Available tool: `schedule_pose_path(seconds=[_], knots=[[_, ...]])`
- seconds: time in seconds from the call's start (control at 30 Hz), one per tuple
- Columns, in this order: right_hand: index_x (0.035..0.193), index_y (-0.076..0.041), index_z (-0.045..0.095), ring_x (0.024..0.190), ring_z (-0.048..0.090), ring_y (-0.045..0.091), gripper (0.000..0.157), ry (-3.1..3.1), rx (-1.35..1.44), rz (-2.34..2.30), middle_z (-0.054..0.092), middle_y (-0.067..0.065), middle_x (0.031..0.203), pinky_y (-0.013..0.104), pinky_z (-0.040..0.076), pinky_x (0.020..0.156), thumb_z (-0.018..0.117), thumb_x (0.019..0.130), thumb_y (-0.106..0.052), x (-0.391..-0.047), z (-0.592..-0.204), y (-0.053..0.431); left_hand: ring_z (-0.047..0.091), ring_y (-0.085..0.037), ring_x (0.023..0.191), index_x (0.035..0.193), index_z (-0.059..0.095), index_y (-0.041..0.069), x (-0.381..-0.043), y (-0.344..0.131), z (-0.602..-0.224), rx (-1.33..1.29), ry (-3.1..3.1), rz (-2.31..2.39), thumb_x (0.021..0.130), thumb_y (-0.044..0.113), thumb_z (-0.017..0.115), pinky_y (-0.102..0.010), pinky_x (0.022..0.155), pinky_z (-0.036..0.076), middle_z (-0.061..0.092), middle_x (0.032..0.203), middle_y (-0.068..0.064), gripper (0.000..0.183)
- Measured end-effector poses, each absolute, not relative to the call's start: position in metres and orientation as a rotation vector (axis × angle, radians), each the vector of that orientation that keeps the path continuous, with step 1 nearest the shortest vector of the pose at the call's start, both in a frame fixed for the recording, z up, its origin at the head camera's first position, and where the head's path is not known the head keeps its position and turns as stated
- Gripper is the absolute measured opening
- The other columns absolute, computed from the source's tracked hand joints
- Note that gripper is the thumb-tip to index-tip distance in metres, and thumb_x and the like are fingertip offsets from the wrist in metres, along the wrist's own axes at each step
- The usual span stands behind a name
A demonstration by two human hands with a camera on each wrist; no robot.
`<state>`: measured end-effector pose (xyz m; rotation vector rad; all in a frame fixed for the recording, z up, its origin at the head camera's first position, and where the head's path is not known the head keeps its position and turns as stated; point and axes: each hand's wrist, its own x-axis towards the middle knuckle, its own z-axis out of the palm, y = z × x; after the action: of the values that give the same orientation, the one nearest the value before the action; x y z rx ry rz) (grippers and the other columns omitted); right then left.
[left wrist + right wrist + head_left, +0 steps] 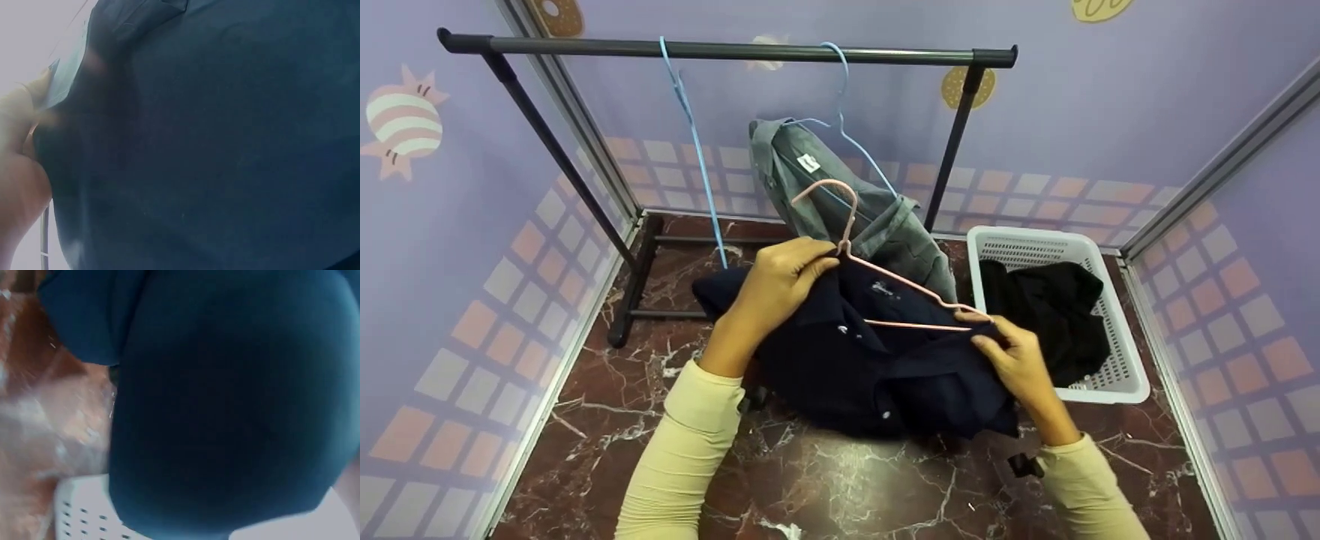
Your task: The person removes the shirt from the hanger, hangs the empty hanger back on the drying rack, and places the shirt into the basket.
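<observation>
A dark navy shirt [817,367] with light buttons is held up in the middle of the head view. Partly inside it is a pink hanger [894,279], its hook upward and its right arm showing along the collar opening. My left hand [780,289] pinches the shirt's collar just below the hook. At the right end of the hanger, my right hand [1014,356] grips the hanger tip together with the shirt's shoulder. Navy cloth [214,140] fills most of the left wrist view, and the shirt [225,405] also covers much of the right wrist view.
Behind the shirt stands a black garment rack [735,49]. From its bar hang a bare blue hanger [701,157] and a grey garment [802,169] on another blue hanger [844,97]. A white basket [1132,375] with black clothing [1054,315] stands at right.
</observation>
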<state>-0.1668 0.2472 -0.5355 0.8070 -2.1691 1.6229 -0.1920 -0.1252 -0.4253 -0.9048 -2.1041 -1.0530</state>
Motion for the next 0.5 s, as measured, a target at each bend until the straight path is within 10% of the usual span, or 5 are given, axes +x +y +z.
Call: schedule_pose_path(seconds=[0.23,0.43,0.5], knots=[[0.110,0.006,0.075,0.108,0.067,-0.004,0.033,-2.249,0.718,1.546,0.078,0.013,0.109,0.013,0.051,0.097,0.075,0.080,0.019,-0.152,-0.550,0.219,0.073,-0.022,0.086,0.104,0.077,-0.001,-0.192,-0.126,-0.419,-0.936,-2.088,-1.027,0.097,0.012,0.071,-0.034,0.080,0.061,0.076,0.094,-0.012,0.017],[0.120,0.003,0.073,0.066,0.062,-0.002,0.041,-2.437,0.635,1.627,0.074,0.016,0.117,0.012,0.051,0.055,0.082,0.080,0.007,-0.151,-0.558,0.222,0.070,-0.021,0.078,0.103,0.076,0.001,-0.191,-0.119,-0.426,-0.971,-2.123,-0.927,0.098,0.016,0.069,-0.034,0.073,0.060,0.072,0.087,-0.009,0.017],[0.126,0.005,0.069,0.070,0.065,0.002,0.050,-2.417,0.645,1.721,0.072,0.018,0.123,0.013,0.055,0.060,0.082,0.078,0.010,-0.157,-0.561,0.229,0.068,-0.021,0.075,0.103,0.075,0.001,-0.191,-0.119,-0.428,-0.971,-2.130,-0.890,0.098,0.016,0.069,-0.035,0.070,0.059,0.071,0.085,-0.009,0.017]])
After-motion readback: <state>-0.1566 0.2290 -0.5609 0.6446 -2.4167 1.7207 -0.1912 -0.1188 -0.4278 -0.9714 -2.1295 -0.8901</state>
